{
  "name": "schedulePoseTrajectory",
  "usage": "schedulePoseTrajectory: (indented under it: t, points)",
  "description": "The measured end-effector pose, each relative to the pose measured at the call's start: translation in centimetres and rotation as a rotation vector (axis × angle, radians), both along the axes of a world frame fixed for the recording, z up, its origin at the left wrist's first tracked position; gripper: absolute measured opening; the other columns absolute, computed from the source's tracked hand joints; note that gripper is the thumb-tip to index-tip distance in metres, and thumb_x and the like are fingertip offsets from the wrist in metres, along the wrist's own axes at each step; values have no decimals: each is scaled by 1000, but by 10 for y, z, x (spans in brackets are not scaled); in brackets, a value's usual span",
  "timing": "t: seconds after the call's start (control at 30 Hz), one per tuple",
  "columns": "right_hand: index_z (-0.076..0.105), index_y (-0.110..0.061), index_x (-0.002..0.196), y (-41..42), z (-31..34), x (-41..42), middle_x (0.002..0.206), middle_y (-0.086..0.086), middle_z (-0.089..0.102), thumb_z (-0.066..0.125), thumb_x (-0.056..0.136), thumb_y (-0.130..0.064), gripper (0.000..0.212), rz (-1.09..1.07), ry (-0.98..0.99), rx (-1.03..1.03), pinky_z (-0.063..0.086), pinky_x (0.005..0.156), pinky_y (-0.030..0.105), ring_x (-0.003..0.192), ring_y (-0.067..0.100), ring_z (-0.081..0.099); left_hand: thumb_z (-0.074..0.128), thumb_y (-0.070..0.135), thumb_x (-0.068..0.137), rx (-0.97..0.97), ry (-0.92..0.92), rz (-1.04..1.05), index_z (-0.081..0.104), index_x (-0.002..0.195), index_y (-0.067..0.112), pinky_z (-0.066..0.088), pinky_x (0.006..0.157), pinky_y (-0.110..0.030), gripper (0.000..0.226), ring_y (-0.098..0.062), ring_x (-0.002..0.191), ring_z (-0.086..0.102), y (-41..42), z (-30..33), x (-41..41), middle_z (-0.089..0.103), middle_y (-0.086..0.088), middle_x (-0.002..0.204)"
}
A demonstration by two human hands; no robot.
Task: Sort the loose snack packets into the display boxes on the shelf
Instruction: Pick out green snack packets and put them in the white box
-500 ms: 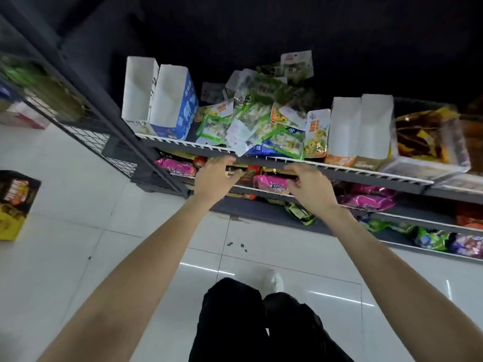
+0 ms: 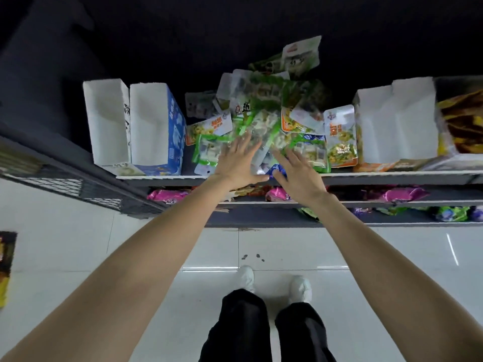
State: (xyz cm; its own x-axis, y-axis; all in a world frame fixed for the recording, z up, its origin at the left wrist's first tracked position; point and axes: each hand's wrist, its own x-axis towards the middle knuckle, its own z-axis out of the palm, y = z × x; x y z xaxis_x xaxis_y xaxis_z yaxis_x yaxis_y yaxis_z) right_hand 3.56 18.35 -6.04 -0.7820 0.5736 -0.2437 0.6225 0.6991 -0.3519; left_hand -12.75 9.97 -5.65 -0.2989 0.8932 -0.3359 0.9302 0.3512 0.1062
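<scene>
A heap of loose snack packets [image 2: 264, 118], green, orange and clear, lies in the middle of the top shelf [image 2: 366, 176]. Two empty display boxes stand left of it, a white one [image 2: 105, 121] and a blue one [image 2: 154, 126]. Two more empty white-lined boxes [image 2: 392, 121] stand to its right. My left hand [image 2: 236, 163] is spread flat over the front of the heap, fingers apart. My right hand [image 2: 295, 173] is beside it, fingers apart, over a blue-edged packet [image 2: 277, 169] at the shelf's front edge. Neither hand grips anything.
A clear tub of brown-and-yellow packets [image 2: 462, 121] sits at the shelf's far right. Lower shelves hold pink [image 2: 402, 194] and green [image 2: 449, 214] snack bags. A dark wire-mesh rack [image 2: 52, 176] runs along the left. A cardboard box [image 2: 5, 265] stands on the white tiled floor.
Both hands have risen from the shelf's front edge onto the heap of packets, and their fingers have spread. The view has shifted closer to the shelf.
</scene>
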Motion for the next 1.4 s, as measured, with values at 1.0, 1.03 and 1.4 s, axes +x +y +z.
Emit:
schedulePoseTrajectory:
  t: [1.0,1.03,1.4]
  points:
    - [51,-8,94,-25,134,-41,85,14,69,64,89,-21,19,-251,665,-699,50,75,26,74,12,65,59,36,90,759,-1125,802,67,100,20,50,72,-27,21,-9,80,65,-46,163,-25,70,5,89]
    - [51,-9,93,-31,137,-39,87,14,69,64,89,-21,18,-301,680,-729,50,80,29,79,14,65,58,42,88,693,-1235,845,65,107,18,51,72,-29,31,-12,82,66,-52,163,-24,71,2,92]
    - [39,-17,120,-85,140,-39,115,10,64,65,87,-8,43,-644,791,-1095,52,55,21,92,19,66,75,12,76,377,-1159,681,54,127,14,52,90,-32,55,-17,102,65,-145,130,-18,68,-4,111]
